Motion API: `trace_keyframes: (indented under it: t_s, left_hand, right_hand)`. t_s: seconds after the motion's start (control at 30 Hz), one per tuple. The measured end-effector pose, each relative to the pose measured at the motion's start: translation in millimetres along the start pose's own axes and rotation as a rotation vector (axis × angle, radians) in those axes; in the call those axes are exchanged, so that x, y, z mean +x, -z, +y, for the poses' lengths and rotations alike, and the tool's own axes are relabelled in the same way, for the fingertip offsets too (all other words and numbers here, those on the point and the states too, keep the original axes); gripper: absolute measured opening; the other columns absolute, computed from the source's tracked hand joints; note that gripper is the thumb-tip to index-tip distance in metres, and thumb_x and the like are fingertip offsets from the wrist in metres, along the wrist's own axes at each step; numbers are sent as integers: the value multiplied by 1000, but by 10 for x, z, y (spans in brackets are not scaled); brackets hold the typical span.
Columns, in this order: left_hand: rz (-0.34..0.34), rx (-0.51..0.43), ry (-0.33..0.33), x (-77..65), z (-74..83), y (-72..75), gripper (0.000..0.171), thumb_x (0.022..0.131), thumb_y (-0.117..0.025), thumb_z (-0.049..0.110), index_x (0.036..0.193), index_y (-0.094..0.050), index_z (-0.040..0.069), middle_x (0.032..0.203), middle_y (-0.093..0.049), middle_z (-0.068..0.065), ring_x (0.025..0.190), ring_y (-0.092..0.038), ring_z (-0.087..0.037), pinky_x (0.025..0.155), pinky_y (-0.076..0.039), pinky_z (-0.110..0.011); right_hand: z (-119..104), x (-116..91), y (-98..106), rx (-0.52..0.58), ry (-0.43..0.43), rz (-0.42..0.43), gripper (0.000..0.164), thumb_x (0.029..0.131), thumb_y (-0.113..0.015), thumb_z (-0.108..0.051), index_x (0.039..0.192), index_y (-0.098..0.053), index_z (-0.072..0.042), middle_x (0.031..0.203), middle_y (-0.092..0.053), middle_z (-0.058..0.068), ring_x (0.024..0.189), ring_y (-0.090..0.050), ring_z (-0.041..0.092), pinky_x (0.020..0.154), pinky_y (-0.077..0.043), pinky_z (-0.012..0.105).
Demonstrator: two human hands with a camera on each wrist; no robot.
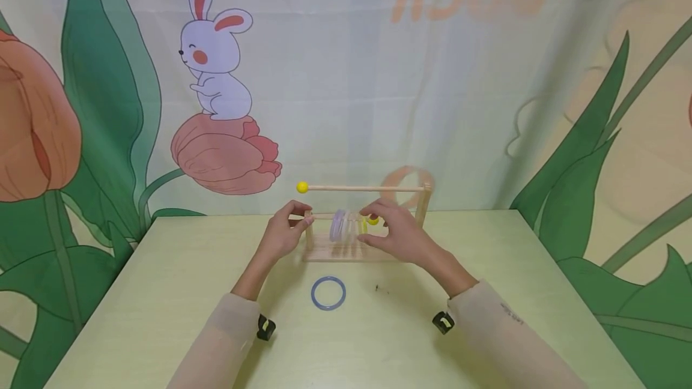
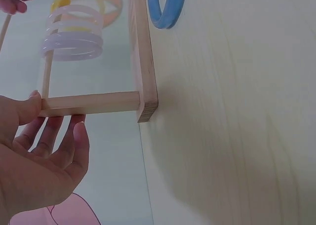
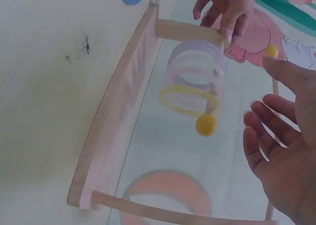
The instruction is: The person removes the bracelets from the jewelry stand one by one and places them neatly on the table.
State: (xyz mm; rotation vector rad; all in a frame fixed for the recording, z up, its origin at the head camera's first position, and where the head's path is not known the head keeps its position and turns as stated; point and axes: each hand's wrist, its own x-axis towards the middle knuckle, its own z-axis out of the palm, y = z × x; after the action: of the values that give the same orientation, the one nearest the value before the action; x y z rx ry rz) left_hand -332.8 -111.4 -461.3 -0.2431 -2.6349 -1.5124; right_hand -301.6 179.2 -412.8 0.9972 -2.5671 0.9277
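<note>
A wooden rack (image 1: 324,255) stands near the table's back edge, with two horizontal rods at different heights. My left hand (image 1: 282,232) grips the top of its left post (image 2: 94,104) between thumb and fingers. On the lower rod hang purple rings (image 2: 74,47), paler rings and a yellow ring (image 3: 163,97), beside the yellow ball (image 3: 206,125) at the rod's end. Close to that end is my right hand (image 1: 402,233); its fingers are loosely bent and apart, and the right wrist view shows nothing held in them.
A blue ring (image 1: 328,308) lies flat on the table (image 1: 205,293) in front of the rack. The upper rod (image 1: 367,188) ends in another yellow ball (image 1: 302,187). Small dark marks (image 3: 87,45) are on the tabletop. Behind hangs a printed curtain (image 1: 335,77).
</note>
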Motion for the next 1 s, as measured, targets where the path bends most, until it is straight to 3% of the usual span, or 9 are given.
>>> trace_keyframes:
  t_s: [0.27, 0.57, 0.8, 1.0]
  left_hand:
    - [3, -3, 9, -2, 1, -9, 30, 107, -67, 22, 135, -63, 12, 132, -65, -13, 122, -67, -37, 101, -56, -52]
    - [9, -8, 0, 2, -1, -12, 30, 107, -67, 22, 134, -64, 11, 131, -66, -13, 120, -68, -36, 99, -57, -51]
    - [9, -5, 1, -18, 0, -1, 30, 107, -67, 23, 134, -63, 11, 132, -66, -13, 121, -67, -36, 100, -56, -52]
    - [-1, -7, -2, -39, 4, 9, 30, 107, -66, 23, 135, -63, 11, 132, -65, -13, 121, -67, -36, 100, -56, -52]
  right_hand:
    - [143, -37, -23, -103, -49, 23, 61, 89, -89, -30, 139, -65, -4, 141, -60, 12, 131, -53, 34, 109, -46, 55]
    - [318, -101, -109, -180, -109, -28, 78, 91, -87, -34, 155, -52, -5, 157, -50, 15, 143, -45, 40, 110, -39, 66]
    - [391, -140, -171, -183, -138, -63, 76, 95, -82, -38, 157, -50, -7, 159, -49, 14, 146, -43, 41, 114, -36, 69]
    - [370, -150, -209, -148, -127, -100, 72, 96, -81, -31, 156, -50, -5, 156, -52, 16, 144, -45, 42, 114, -37, 68]
